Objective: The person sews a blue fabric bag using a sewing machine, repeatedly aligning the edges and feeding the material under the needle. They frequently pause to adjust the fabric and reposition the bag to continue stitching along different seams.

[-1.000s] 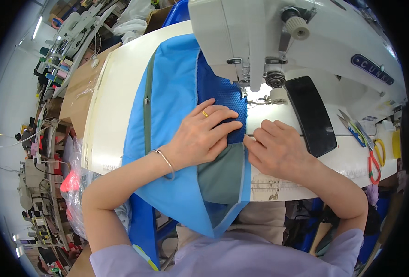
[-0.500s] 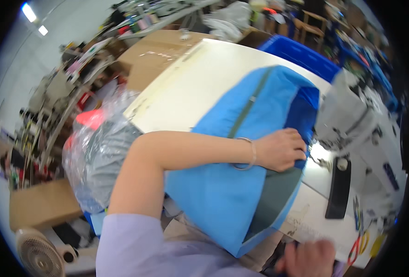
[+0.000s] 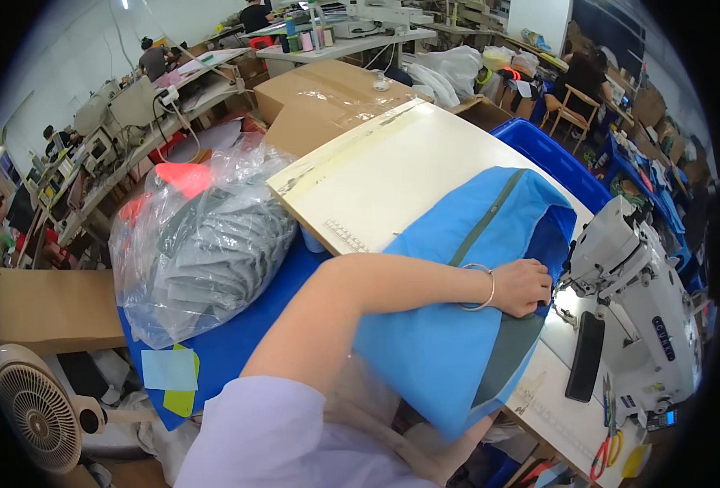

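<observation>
A long pale worktable runs across the middle of the view, with a blue bin beyond its far edge. On its right end lies a large blue fabric piece with a grey-green strip along it, draped over the near table edge and reaching to the white sewing machine at the right. To the left, a clear plastic bag of grey folded pieces sits on a blue surface, and a small white fan stands in the lower left corner.

The left arm stretches from the lower middle across the blue fabric, forearm nearly level, a thin bracelet at the wrist. The left hand rests on the fabric just beside the machine's needle area, fingers curled down and bunching the cloth edge under them. The right hand does not show.

A pair of red-handled scissors lies on the table near the machine's base.
</observation>
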`<state>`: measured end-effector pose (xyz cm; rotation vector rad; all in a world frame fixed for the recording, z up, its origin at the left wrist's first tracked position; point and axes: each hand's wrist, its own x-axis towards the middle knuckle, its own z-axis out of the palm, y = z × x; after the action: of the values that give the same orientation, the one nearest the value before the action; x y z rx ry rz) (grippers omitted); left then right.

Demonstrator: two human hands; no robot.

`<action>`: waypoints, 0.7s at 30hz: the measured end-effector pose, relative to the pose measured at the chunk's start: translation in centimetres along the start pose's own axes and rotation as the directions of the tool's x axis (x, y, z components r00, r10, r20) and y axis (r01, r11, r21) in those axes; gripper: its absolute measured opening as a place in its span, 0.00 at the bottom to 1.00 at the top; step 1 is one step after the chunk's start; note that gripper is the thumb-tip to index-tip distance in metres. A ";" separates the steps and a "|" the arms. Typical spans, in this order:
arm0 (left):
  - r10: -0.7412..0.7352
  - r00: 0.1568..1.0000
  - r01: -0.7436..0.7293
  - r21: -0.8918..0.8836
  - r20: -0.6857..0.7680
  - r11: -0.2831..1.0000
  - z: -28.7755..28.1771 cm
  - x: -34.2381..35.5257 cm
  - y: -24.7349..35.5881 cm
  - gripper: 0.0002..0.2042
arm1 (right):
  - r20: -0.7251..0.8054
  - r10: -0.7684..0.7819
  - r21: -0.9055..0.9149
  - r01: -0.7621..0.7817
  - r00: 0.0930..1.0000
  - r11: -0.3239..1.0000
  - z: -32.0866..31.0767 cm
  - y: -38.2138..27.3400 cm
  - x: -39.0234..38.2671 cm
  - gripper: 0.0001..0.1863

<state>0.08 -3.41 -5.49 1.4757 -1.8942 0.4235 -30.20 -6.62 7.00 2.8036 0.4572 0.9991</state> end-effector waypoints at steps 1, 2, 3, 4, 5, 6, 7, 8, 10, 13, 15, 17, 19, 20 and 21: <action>-0.010 1.000 0.010 0.009 -0.009 1.000 0.1 -0.1 0.0 0.09 | 0.002 0.005 -0.005 -0.005 1.000 1.000 -0.3 -0.3 0.1 0.06; -0.025 1.000 0.025 0.012 -0.002 1.000 0.1 -0.4 -0.2 0.09 | 0.001 0.007 -0.007 -0.007 1.000 1.000 -0.4 -0.8 0.2 0.06; -0.029 1.000 0.029 0.008 0.002 1.000 0.5 -0.2 -0.3 0.09 | 0.001 0.014 -0.020 -0.014 1.000 1.000 -0.9 -1.2 0.2 0.06; -0.035 0.999 0.035 0.005 0.007 0.999 0.7 -0.3 -0.3 0.09 | 0.004 0.021 -0.025 -0.021 1.000 0.999 -1.2 -1.7 0.1 0.05; -0.043 0.999 0.043 0.010 0.003 0.999 0.8 -0.5 -0.5 0.09 | 0.004 0.023 -0.029 -0.023 1.000 0.999 -1.5 -2.0 0.1 0.05; -0.038 0.999 0.038 0.008 0.002 0.999 1.0 -0.3 -0.6 0.09 | 0.006 0.031 -0.039 -0.031 0.999 0.999 -2.0 -2.5 0.0 0.05; -0.036 0.999 0.036 0.006 0.003 0.999 1.0 -0.2 -0.6 0.09 | 0.006 0.035 -0.045 -0.035 0.999 0.998 -2.5 -2.9 0.0 0.05; -0.036 0.999 0.036 0.002 0.011 0.999 1.0 0.0 -0.6 0.09 | 0.006 0.041 -0.050 -0.041 0.999 0.998 -2.9 -3.2 -0.1 0.05; -0.039 0.999 0.039 -0.003 0.038 0.999 0.5 0.2 -0.6 0.09 | 0.002 0.050 -0.053 -0.050 0.999 0.997 -3.8 -3.8 -0.1 0.04; -0.018 1.000 0.018 0.012 0.006 1.000 0.4 0.5 -0.6 0.09 | 0.002 0.066 -0.056 -0.066 0.998 0.996 -4.4 -4.4 -0.2 0.04; -0.027 0.999 0.027 0.002 0.035 1.000 -0.2 0.1 -0.5 0.09 | 0.003 0.067 -0.053 -0.066 0.998 0.996 -4.5 -4.9 -0.1 0.04; -0.024 0.999 0.024 -0.003 0.043 1.000 -0.3 0.1 -0.8 0.09 | 0.003 0.071 -0.062 -0.071 0.997 0.996 -4.6 -5.3 -0.2 0.04; -0.037 0.998 0.037 -0.005 0.058 0.999 -0.5 0.0 -0.4 0.09 | 0.008 0.078 -0.060 -0.078 0.997 0.995 -4.8 -5.8 -0.6 0.04; -0.035 0.998 0.035 0.001 0.049 0.999 -0.4 0.3 -0.5 0.09 | 0.009 0.078 -0.066 -0.077 0.997 0.995 -4.9 -5.7 -0.6 0.04; -0.033 0.999 0.033 -0.003 0.041 0.999 -0.1 0.4 -0.3 0.10 | 0.013 0.083 -0.068 -0.082 0.996 0.994 -5.1 -5.8 -0.7 0.04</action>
<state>0.35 -3.72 -5.15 1.5220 -1.8982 0.3772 -35.33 -1.25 9.19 2.7885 0.3020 0.9877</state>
